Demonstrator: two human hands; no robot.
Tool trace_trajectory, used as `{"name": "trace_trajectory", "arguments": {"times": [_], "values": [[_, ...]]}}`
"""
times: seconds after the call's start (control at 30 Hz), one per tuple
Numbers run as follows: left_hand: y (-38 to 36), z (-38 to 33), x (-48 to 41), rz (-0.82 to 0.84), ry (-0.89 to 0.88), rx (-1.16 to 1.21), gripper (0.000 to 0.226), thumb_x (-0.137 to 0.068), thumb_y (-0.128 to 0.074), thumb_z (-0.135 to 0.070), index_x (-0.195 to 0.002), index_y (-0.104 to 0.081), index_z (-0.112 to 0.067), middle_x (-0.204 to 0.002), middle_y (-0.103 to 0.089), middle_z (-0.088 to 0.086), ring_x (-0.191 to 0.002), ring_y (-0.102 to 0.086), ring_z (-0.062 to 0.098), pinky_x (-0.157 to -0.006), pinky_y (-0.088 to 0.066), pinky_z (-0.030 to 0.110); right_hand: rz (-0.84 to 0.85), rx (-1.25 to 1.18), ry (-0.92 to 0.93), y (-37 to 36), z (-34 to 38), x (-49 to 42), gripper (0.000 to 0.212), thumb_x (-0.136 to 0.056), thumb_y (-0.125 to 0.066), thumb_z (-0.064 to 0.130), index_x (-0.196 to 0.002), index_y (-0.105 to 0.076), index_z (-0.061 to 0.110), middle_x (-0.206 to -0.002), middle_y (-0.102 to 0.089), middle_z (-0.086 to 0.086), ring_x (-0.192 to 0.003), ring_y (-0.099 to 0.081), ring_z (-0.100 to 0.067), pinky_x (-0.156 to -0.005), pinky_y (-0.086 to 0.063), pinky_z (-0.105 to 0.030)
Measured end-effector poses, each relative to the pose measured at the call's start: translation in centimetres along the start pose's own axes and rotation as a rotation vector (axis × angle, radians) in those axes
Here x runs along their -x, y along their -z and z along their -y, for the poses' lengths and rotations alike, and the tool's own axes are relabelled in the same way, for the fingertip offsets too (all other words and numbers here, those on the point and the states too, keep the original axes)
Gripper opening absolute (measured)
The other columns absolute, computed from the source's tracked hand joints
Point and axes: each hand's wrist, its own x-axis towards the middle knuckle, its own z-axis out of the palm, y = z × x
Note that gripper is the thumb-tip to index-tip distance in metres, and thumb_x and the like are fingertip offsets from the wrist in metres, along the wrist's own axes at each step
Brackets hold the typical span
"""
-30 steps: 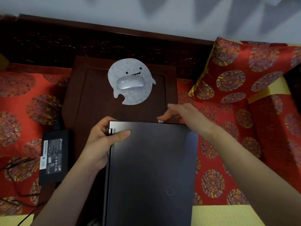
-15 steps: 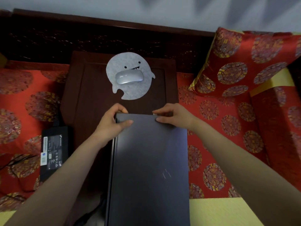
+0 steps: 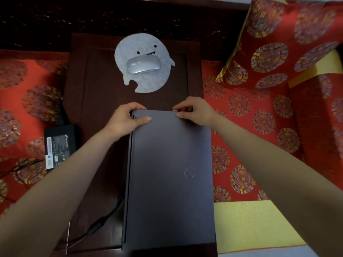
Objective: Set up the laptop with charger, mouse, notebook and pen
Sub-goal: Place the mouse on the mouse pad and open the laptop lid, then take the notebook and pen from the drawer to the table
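The laptop [image 3: 169, 179], lid closed, lies lengthwise on a dark wooden table [image 3: 96, 101], its long body running from the person at six o'clock toward twelve. Its right side reaches the table's right edge, above the red patterned cushion [image 3: 239, 127].

Both hands grip the far short end. The left hand [image 3: 126, 118] pinches the corner at about eleven o'clock, thumb flat on the lid, fingers curled over the edge. The right hand [image 3: 194, 113] pinches the corner at about one o'clock, thumb on top, with something small and pale at its fingertips that I cannot identify. So the whole weight of the machine lies nearer than the grip, toward six o'clock.

What could go wrong: lifting from that far end alone may let the near end drag or slide off the table. A turn could sweep the cable [image 3: 100, 225] at seven o'clock.

The charger brick [image 3: 59, 145] sits at nine o'clock, off the table's left edge. Beyond the hands, at twelve o'clock, a silver mouse [image 3: 143, 65] rests on a grey ghost-shaped felt pad [image 3: 148, 82]. A red pillow [image 3: 289, 43] leans at two o'clock. I see no notebook or pen.
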Motion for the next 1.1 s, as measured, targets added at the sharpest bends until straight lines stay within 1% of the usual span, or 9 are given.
{"name": "trace_trajectory", "arguments": {"times": [0.17,0.3,0.43,0.53,0.63,0.7,0.77,0.9,1.1], "values": [[0.6,0.2,0.0,0.057,-0.065,-0.124,0.024,-0.071,-0.08,-0.032,-0.089,-0.068,-0.023,-0.092,-0.068,0.0,-0.086,-0.064,0.013,-0.08,-0.052,0.03,-0.34,0.401,-0.138,-3.1,0.7,3.6,0.038,-0.092,-0.048,0.051,-0.121,-0.06,0.031,-0.116,-0.057,-0.003,-0.112,-0.048,-0.027,-0.089,-0.034,-0.046],[3.0,-1.5,-1.2,-0.107,-0.281,-0.236,0.022,-0.073,-0.078,-0.011,-0.072,-0.065,-0.028,-0.077,-0.053,-0.002,-0.07,-0.051,0.001,-0.072,-0.04,0.011,-0.411,0.377,-0.3,-5.8,1.7,7.3,0.059,-0.095,-0.027,0.057,-0.149,-0.017,0.034,-0.158,-0.02,-0.001,-0.145,-0.016,-0.024,-0.113,-0.004,-0.06],[4.1,-4.3,-1.7,0.15,-0.298,-0.442,0.018,-0.074,-0.078,-0.021,-0.089,-0.069,-0.023,-0.089,-0.061,0.004,-0.084,-0.061,0.019,-0.083,-0.053,0.034,-0.289,0.444,-0.277,-8.6,1.4,9.7,0.063,-0.095,-0.02,0.059,-0.151,-0.004,0.034,-0.162,0.0,0.002,-0.148,0.006,-0.018,-0.112,-0.001,-0.066],[2.5,-4.2,0.7,0.161,-0.339,-0.612,0.074,-0.059,-0.071,-0.062,-0.117,-0.063,-0.017,-0.115,-0.054,0.008,-0.108,-0.05,0.026,-0.097,-0.044,0.039,-0.275,0.46,-0.291,-9.2,0.8,9.4,0.063,-0.096,-0.017,0.059,-0.151,-0.002,0.033,-0.162,0.004,0.001,-0.147,0.011,-0.018,-0.112,-0.001,-0.067],[0.3,-2.0,4.4,0.21,-0.333,-0.855,0.125,-0.045,-0.055,-0.085,-0.148,-0.028,-0.019,-0.155,-0.02,0.01,-0.141,-0.018,0.03,-0.113,-0.025,0.048,-0.255,0.471,-0.29,-9.0,0.8,9.3,0.064,-0.094,-0.013,0.06,-0.151,0.002,0.033,-0.161,0.008,0.002,-0.146,0.016,-0.018,-0.112,0.001,-0.066],[-1.2,-0.7,7.0,0.257,-0.322,-0.957,0.137,-0.044,-0.053,-0.088,-0.152,-0.001,-0.022,-0.16,0.012,0.003,-0.147,0.009,0.026,-0.117,-0.006,0.047,-0.241,0.464,-0.289,-8.8,0.8,9.3,0.064,-0.094,-0.012,0.06,-0.15,0.004,0.034,-0.161,0.012,0.003,-0.146,0.019,-0.017,-0.112,0.004,-0.065],[-2.1,0.5,8.6,0.283,-0.286,-0.96,0.137,-0.047,-0.054,-0.088,-0.15,0.013,-0.027,-0.156,0.028,-0.002,-0.143,0.027,0.019,-0.117,0.004,0.046,-0.229,0.457,-0.293,-8.8,0.9,9.4,0.064,-0.094,-0.011,0.06,-0.15,0.007,0.035,-0.16,0.016,0.004,-0.145,0.022,-0.017,-0.112,0.006,-0.064],[-2.1,1.3,8.3,0.306,-0.242,-0.865,0.135,-0.046,-0.055,-0.087,-0.148,0.015,-0.033,-0.15,0.036,-0.011,-0.138,0.036,0.011,-0.115,0.007,0.046,-0.153,0.428,-0.318,-8.5,0.8,9.3,0.064,-0.095,-0.013,0.06,-0.148,0.012,0.036,-0.158,0.023,0.006,-0.143,0.026,-0.016,-0.109,0.009,-0.064],[-1.6,-2.3,9.8,0.176,-0.192,-0.934,0.105,-0.074,-0.058,-0.065,-0.152,-0.002,-0.023,-0.161,0.01,0.002,-0.148,0.01,0.017,-0.117,0.004,0.045,-0.014,0.43,-0.358,-4.8,4.0,9.6,0.066,-0.096,-0.016,0.058,-0.151,0.007,0.029,-0.16,0.017,0.001,-0.146,0.017,-0.021,-0.11,0.013,-0.062]]}}
